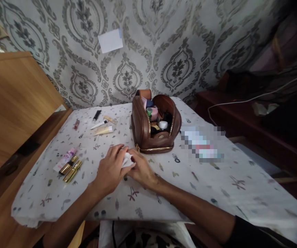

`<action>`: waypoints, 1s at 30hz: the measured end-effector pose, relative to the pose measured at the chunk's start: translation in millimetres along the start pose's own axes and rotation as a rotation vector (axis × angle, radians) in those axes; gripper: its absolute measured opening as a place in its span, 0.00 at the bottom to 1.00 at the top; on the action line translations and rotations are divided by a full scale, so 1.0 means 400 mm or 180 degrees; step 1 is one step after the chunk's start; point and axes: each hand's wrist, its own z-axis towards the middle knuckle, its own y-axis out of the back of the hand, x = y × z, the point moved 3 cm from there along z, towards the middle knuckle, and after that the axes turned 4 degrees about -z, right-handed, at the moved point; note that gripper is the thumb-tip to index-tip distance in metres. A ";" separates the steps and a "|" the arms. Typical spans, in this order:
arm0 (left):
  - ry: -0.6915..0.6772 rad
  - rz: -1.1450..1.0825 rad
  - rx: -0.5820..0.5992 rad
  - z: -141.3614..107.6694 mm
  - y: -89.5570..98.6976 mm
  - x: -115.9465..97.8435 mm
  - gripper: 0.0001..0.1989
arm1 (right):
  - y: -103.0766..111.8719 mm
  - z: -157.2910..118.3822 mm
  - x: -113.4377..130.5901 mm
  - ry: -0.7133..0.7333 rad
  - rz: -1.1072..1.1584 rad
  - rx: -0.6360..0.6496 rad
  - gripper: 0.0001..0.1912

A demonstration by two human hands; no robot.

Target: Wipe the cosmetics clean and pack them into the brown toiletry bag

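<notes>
Both hands meet over the table in front of the brown makeup bag (152,143). My left hand (110,168) is curled around a crumpled white tissue or wipe (127,160). From the other side, my right hand (143,171) closes on the same wipe, its fingers close to those of the left. Whether something sits inside the wipe is hidden by the fingers. The bag stands unzipped just beyond, with a white-lidded jar (163,124) and a pink container (153,113) among its contents.
Left of my hands lie two gold tubes (72,171) and a pink-patterned packet (67,158). Farther back are a cream tube (104,130), a white tube (98,124), a black tube (96,115) and a small reddish vial (76,124). A blurred-out item (202,144) lies right.
</notes>
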 end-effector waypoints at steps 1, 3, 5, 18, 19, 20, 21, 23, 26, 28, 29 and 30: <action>0.0077 0.0067 0.0059 0.003 -0.001 -0.008 0.20 | 0.000 -0.002 0.003 0.0082 -0.0111 0.0025 0.18; 0.0245 -0.0047 0.0155 0.014 0.000 -0.015 0.18 | 0.002 -0.006 0.004 0.0142 -0.0243 0.0074 0.16; 0.0433 -0.0436 0.0186 0.031 0.007 -0.006 0.16 | 0.004 -0.008 0.003 0.0177 -0.0325 0.0178 0.17; 0.2491 -0.4212 0.0659 0.024 -0.007 0.054 0.34 | 0.018 -0.003 0.018 0.0144 0.0375 0.0267 0.32; 0.2548 -0.4357 0.0683 0.020 -0.009 0.045 0.34 | 0.019 -0.006 0.017 0.0104 0.0355 0.0220 0.32; 0.2570 -0.4465 0.0709 0.017 -0.011 0.038 0.34 | 0.018 -0.009 0.016 0.0044 0.0336 0.0193 0.33; 0.2576 -0.4545 0.0739 0.016 -0.012 0.032 0.33 | 0.018 -0.013 0.015 -0.0020 0.0316 0.0179 0.33; 0.2617 -0.4608 0.0791 0.012 -0.014 0.025 0.30 | 0.016 -0.019 0.015 -0.0062 0.0228 0.0165 0.33; 0.2728 -0.4510 0.0495 0.005 -0.013 0.027 0.26 | 0.015 -0.021 0.024 0.0175 -0.0115 0.0179 0.33; 0.2675 -0.4386 0.0177 0.001 -0.011 0.030 0.23 | 0.017 -0.020 0.032 0.0338 -0.0382 0.0236 0.34; 0.2595 -0.4315 0.0071 -0.001 -0.011 0.030 0.22 | 0.017 -0.019 0.036 0.0379 -0.0476 0.0301 0.34; 0.2489 -0.4229 0.0013 -0.003 -0.012 0.031 0.22 | 0.017 -0.019 0.039 0.0396 -0.0537 0.0384 0.33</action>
